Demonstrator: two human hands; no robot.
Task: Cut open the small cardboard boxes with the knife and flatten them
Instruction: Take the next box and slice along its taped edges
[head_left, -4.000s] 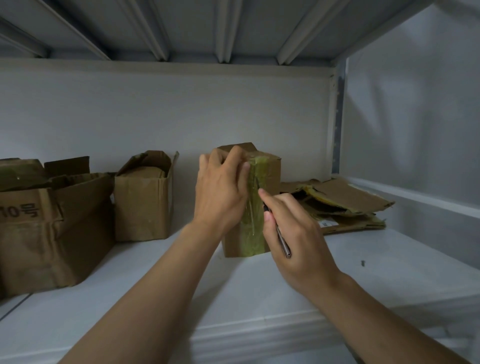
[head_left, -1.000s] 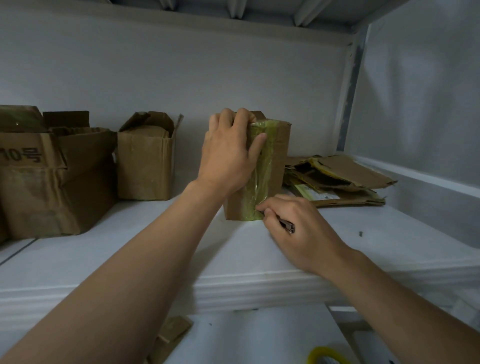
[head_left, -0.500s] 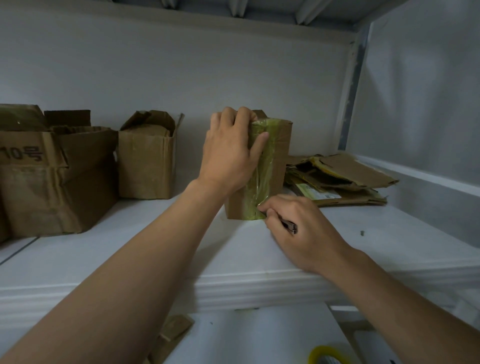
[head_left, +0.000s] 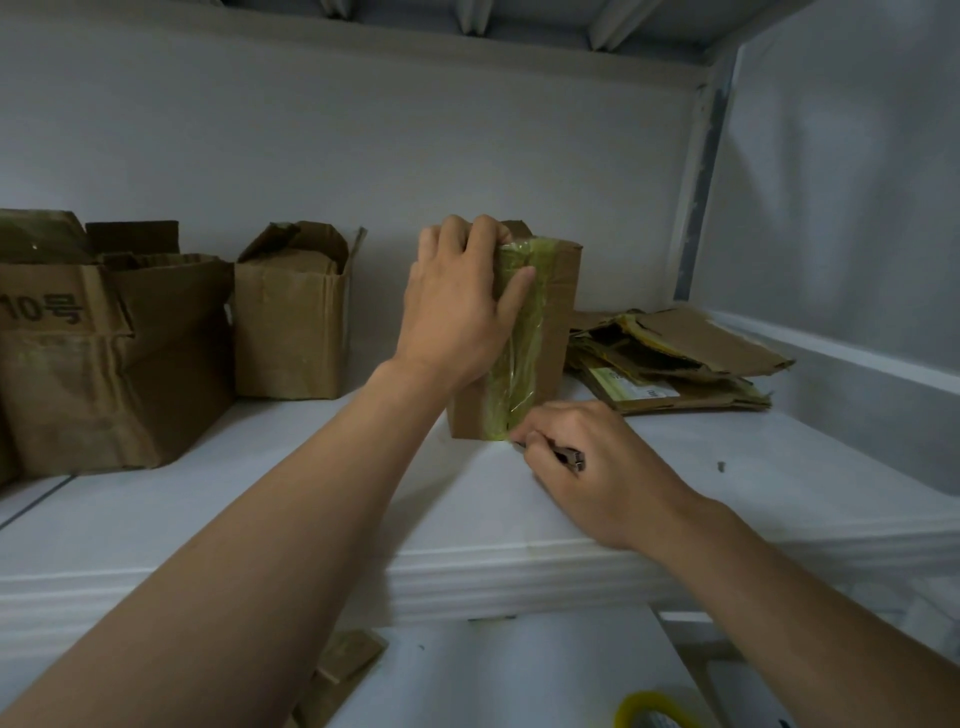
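dim, flat, greyish light, soft shadows, slight wide-angle bending at the edges, mild softness throughout.

Three cardboard boxes stand upright on the shelf (head_left: 311, 509): one large printed box (head_left: 114, 374), one medium open box (head_left: 291, 332) and one small taped box (head_left: 563, 312). There is one pile of flattened cardboard (head_left: 675, 358); the number of sheets in it cannot be told. Two hands are in view, the left hand (head_left: 457, 306) gripping the small taped box and the right hand (head_left: 587, 467) holding the one knife (head_left: 569, 456). One dark speck (head_left: 721, 466) lies on the shelf. On the one lower surface (head_left: 519, 675) there is one yellow tape roll (head_left: 654, 712), partly cut off, and a few cardboard scraps (head_left: 343, 670), their count unclear.
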